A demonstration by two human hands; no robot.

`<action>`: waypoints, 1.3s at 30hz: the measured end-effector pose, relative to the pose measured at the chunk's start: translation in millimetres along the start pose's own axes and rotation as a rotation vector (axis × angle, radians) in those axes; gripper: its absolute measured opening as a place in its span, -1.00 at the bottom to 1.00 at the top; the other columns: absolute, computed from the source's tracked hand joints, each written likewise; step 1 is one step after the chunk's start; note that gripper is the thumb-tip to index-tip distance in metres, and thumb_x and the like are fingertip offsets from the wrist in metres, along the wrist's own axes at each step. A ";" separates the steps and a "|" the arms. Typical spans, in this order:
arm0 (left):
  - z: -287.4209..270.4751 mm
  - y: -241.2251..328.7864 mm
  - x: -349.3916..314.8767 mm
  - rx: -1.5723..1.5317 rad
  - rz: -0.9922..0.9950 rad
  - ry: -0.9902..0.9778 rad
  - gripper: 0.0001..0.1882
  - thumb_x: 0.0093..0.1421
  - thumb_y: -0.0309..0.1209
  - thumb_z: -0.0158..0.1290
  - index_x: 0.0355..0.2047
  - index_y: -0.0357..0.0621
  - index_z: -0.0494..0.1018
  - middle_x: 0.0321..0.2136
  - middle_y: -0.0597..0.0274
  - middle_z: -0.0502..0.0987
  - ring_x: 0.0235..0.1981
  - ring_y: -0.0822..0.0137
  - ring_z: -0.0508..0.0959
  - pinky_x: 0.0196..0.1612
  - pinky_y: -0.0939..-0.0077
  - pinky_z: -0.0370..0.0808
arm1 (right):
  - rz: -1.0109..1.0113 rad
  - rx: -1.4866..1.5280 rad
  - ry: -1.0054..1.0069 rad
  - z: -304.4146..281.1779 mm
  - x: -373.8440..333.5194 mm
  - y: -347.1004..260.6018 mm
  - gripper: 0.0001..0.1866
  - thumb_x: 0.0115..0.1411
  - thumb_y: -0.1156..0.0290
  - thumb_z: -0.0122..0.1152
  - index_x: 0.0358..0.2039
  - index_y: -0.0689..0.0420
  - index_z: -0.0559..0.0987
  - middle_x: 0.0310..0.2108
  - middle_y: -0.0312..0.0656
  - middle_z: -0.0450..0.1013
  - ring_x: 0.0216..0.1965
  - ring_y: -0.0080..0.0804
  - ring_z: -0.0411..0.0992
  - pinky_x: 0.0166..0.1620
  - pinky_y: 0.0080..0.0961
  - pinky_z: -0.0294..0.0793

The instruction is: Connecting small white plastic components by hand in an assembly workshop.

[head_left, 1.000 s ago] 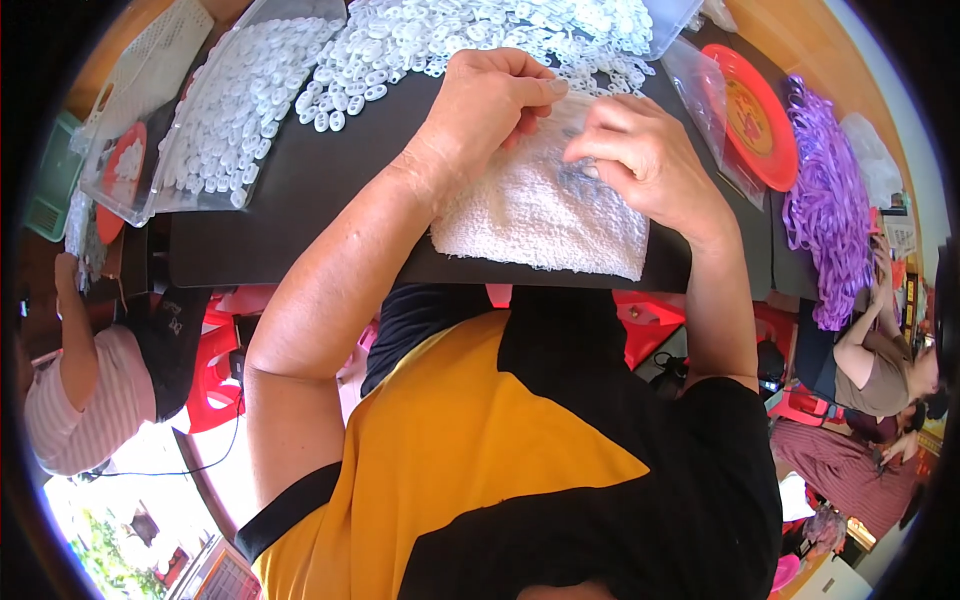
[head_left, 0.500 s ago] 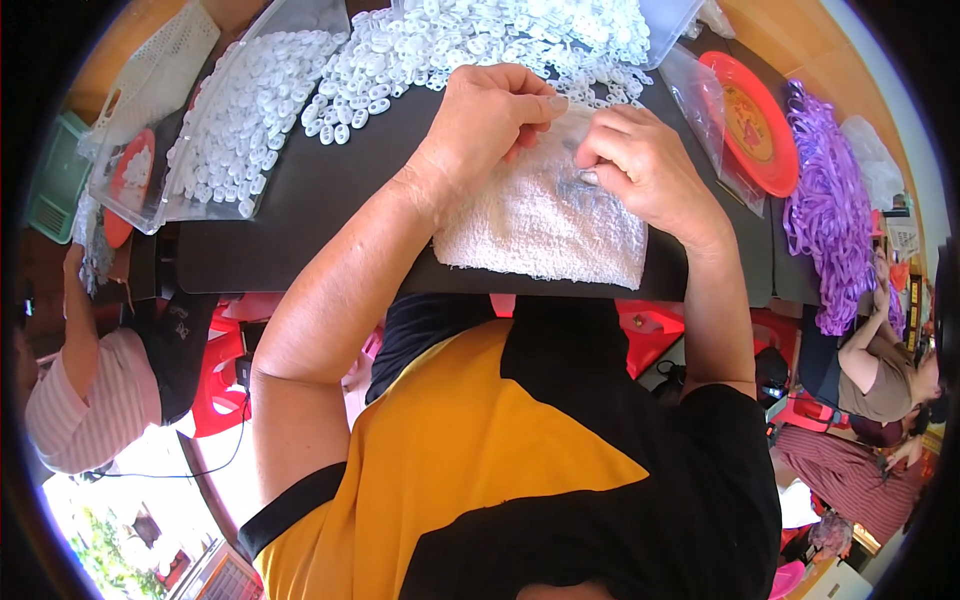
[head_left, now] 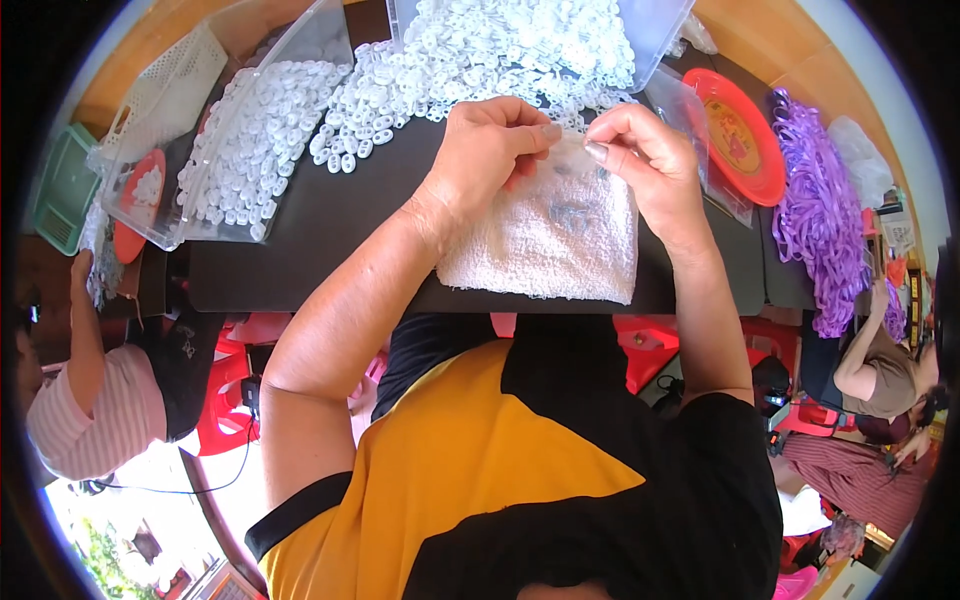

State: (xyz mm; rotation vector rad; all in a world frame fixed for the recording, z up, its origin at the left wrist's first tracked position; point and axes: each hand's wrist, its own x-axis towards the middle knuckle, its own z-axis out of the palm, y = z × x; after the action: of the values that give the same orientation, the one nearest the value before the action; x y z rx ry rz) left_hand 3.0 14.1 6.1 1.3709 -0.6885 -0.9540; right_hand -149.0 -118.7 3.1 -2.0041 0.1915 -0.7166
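Observation:
My left hand (head_left: 492, 145) is closed in a pinch above the far left part of a folded whitish towel (head_left: 540, 262). Thumb and forefinger of my right hand (head_left: 652, 160) are pressed together at the towel's far right corner, close to the left fingertips. Whatever sits between either set of fingers is too small to make out. Bluish-grey smudges mark the towel's middle. Just beyond both hands, a big heap of small white oval plastic pieces with holes (head_left: 480, 60) spreads over the dark table (head_left: 310, 265).
At the left, a clear plastic bin (head_left: 165, 232) lies tipped with more white pieces. A green basket (head_left: 62, 205) stands farther left. At the right are a red plate (head_left: 765, 180), a clear bag (head_left: 685, 105) and purple ribbons (head_left: 820, 220). Other people sit on both sides.
My right hand has moved from over the towel to its far corner, and its thumb and forefinger now pinch near the left fingertips. The left hand keeps its pinch. The view has shifted slightly.

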 end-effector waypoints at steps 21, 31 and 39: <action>-1.2 0.5 -0.8 -0.189 0.026 -0.029 -0.90 0.17 -0.46 0.14 -0.39 -0.25 0.50 -0.60 0.33 0.47 -0.64 0.54 0.40 -0.60 0.66 0.27 | 0.111 0.116 -0.006 16.2 24.5 -25.6 -0.82 0.16 0.60 -0.01 -0.22 0.28 0.49 -0.43 -0.31 0.43 -0.37 -0.65 0.34 -0.22 -0.67 0.36; -0.1 0.1 -1.9 -0.159 0.025 -0.008 -0.91 0.18 -0.47 0.13 -0.39 -0.25 0.51 -0.61 0.35 0.46 -0.63 0.57 0.38 -0.59 0.67 0.27 | 0.124 0.177 0.071 25.5 23.3 -21.7 -0.82 0.16 0.62 0.01 -0.22 0.27 0.50 -0.43 -0.30 0.45 -0.38 -0.64 0.36 -0.23 -0.66 0.39; 1.1 -2.7 -1.0 -0.138 0.028 0.010 -0.92 0.17 -0.48 0.12 -0.40 -0.25 0.51 -0.61 0.36 0.46 -0.64 0.57 0.38 -0.61 0.68 0.26 | 0.121 0.165 0.104 24.8 19.9 -21.5 -0.85 0.17 0.63 0.05 -0.23 0.26 0.50 -0.39 -0.29 0.49 -0.34 -0.64 0.42 -0.22 -0.65 0.42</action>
State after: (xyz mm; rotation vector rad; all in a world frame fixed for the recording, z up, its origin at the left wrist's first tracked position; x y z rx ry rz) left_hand 1.1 14.6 3.7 1.2413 -0.6213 -0.9542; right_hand -122.2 -97.1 20.2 -1.7844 0.3030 -0.7358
